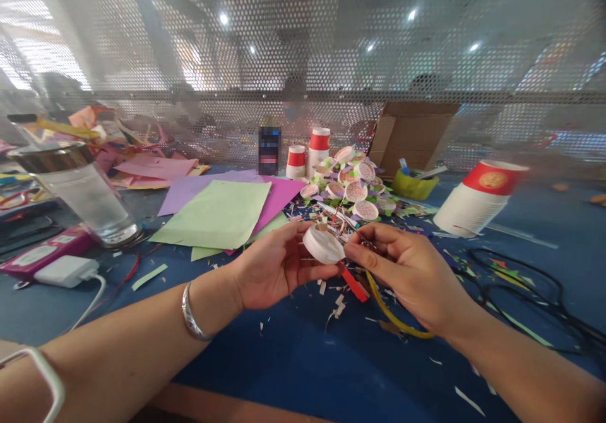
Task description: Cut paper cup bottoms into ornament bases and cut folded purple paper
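My left hand (pixel 274 265) is closed round a small white paper-cup bottom (pixel 323 244), holding it tilted above the blue table (pixel 303 360). My right hand (pixel 407 271) pinches at the cup's right edge, fingers pressed together on a thin paper strip there. A red strip (pixel 354 282) hangs just below the cup, and yellow-handled scissors (pixel 391 315) lie under my right hand. A silver bangle sits on my left wrist.
A pile of cut cup pieces with paper petals (pixel 353 189) lies behind the hands. Green and purple paper sheets (pixel 222 211) lie to the left, beside a glass jar (pixel 88 192). A stack of red-and-white cups (pixel 478 196) lies at right. Black cables (pixel 521 290), paper scraps, a charger (pixel 66 270).
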Available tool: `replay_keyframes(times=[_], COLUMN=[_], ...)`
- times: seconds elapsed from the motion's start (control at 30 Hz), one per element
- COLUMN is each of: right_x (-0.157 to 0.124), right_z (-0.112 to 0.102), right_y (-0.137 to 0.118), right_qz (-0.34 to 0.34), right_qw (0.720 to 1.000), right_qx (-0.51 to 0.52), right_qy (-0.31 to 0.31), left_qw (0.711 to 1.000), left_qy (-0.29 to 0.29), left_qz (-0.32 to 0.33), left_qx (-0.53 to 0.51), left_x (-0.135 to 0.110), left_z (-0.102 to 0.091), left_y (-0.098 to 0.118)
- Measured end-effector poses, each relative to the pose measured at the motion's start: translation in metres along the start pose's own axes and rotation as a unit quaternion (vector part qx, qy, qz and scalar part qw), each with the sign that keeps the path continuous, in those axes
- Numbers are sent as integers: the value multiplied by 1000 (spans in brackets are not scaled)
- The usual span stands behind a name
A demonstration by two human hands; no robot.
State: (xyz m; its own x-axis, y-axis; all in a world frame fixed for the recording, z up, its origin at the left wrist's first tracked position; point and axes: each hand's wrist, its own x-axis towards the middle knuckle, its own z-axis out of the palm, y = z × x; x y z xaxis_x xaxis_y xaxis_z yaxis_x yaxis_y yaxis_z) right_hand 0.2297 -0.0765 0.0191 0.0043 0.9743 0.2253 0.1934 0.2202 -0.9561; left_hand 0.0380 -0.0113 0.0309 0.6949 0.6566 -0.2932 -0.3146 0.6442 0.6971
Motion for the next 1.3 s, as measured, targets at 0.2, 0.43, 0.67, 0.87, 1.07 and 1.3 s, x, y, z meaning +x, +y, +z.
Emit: replay_keyframes(times=[0.2, 0.43, 0.67, 0.87, 1.07, 1.3], right_x=[2, 2, 1, 0, 2, -1], right_z=[0, 1, 1, 2, 0, 1], right_y=[3, 3, 4, 3, 3, 1], right_qz=[12, 4, -3, -18, -22, -53], right_qw=[1000, 999, 999, 999, 999, 993], right_qx=[6, 19, -32, -45, -45, -91], right_qy=[-4, -33, -23, 1, 18, 53], left_qw=[1000, 999, 999, 998, 990, 986], left_qy=[-2, 2, 2, 2, -66, -75], left_qz=[-19, -27, -21, 18, 76, 84], left_qx=[15, 31, 34, 65, 96, 121], left_x=[4, 3, 2, 1, -3, -5], left_z=[-3, -3, -1, -1, -4, -3], left_y=[-3, -3, -3, -6, -7, -6])
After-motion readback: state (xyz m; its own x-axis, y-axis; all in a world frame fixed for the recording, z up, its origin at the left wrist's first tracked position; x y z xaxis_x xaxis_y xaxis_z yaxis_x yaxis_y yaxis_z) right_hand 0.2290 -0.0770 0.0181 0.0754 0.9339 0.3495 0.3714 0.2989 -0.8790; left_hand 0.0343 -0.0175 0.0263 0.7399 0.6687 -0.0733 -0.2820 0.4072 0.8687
